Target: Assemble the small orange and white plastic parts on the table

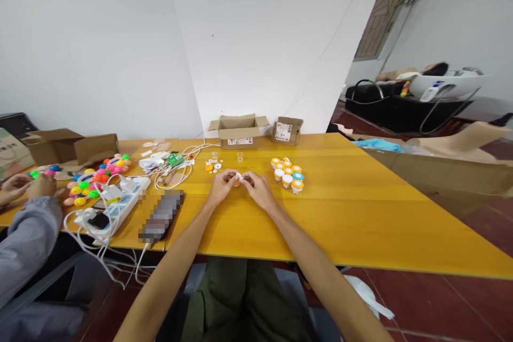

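Observation:
At the middle of the table, my left hand and my right hand meet fingertip to fingertip. Both are closed on a small white piece, whose kind I cannot make out. Just under the fingers shows a bit of an orange part, mostly hidden. Beyond my left hand lie small white and orange round parts. Two clear plastic cups stand behind them. To the right of my right hand, several small capped jars with orange, white and teal lids are grouped together.
Two open cardboard boxes stand against the wall. On the left are a phone, a power strip with tangled white cables, and colourful balls. A co-worker's hands are at the far left. A large carton stands beyond the table's right edge.

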Action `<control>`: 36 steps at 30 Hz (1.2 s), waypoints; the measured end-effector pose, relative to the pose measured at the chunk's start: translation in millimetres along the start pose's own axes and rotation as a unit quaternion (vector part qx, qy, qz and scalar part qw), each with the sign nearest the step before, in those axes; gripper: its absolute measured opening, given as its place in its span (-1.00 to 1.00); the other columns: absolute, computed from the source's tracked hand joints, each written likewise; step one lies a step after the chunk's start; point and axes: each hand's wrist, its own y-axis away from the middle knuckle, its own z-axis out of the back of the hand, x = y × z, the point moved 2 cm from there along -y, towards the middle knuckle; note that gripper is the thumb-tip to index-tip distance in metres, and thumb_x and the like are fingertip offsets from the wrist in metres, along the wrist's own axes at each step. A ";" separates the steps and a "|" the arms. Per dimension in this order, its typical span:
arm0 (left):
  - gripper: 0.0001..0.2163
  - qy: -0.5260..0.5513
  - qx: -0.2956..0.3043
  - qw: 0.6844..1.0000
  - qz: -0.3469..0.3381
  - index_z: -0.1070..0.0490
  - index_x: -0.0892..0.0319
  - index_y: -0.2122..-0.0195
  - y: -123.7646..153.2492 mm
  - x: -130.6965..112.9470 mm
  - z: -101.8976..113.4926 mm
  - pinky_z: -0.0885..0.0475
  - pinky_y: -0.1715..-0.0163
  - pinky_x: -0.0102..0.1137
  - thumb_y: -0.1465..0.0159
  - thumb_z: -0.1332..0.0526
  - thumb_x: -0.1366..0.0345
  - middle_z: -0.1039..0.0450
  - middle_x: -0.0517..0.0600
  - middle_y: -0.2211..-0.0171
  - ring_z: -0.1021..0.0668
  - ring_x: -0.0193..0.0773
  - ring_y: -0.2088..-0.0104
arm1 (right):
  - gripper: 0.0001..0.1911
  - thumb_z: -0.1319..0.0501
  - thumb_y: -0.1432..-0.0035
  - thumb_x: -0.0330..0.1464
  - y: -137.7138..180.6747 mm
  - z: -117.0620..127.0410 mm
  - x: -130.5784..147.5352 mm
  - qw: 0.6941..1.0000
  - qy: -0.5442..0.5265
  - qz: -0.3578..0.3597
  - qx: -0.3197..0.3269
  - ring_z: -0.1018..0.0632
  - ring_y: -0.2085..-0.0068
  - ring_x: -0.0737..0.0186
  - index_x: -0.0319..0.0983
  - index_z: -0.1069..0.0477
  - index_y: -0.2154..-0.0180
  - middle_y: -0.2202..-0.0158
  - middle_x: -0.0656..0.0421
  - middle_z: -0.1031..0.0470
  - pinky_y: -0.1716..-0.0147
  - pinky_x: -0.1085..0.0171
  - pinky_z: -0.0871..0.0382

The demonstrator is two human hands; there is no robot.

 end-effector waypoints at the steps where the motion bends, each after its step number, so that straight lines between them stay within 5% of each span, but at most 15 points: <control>1: -0.72 0.002 0.001 1.000 -0.001 -0.56 0.16 0.24 0.0 -0.6 -0.1 -0.47 0.28 -0.37 -0.17 -0.34 0.07 -0.63 0.01 0.32 -0.61 -0.22 0.30 | -0.92 -0.19 -0.19 -0.32 0.5 0.5 1.5 1.000 0.011 0.003 0.001 -0.56 0.30 0.19 -0.14 -0.46 0.33 0.34 0.17 -0.59 0.22 0.23 -0.44; 25: -0.72 0.040 0.026 0.999 0.007 -0.54 0.17 0.19 2.4 -8.0 -4.2 -0.52 0.21 -0.35 -0.14 -0.37 0.12 -0.62 0.05 0.27 -0.63 -0.19 0.23 | -0.88 -0.20 -0.22 -0.40 4.1 1.8 4.9 0.988 0.154 0.029 0.003 -0.60 0.19 0.10 -0.10 -0.48 0.21 0.21 0.12 -0.61 0.16 0.19 -0.46; 36: -0.71 0.028 0.039 0.999 -0.013 -0.55 0.15 0.14 4.3 -12.1 -6.2 -0.53 0.10 -0.28 -0.18 -0.34 0.11 -0.64 0.05 0.23 -0.63 -0.15 0.16 | -0.69 -0.16 -0.22 -0.42 6.0 -0.6 4.2 0.983 0.180 0.043 0.010 -0.59 0.10 0.09 -0.07 -0.47 0.02 0.12 0.11 -0.61 0.08 0.17 -0.47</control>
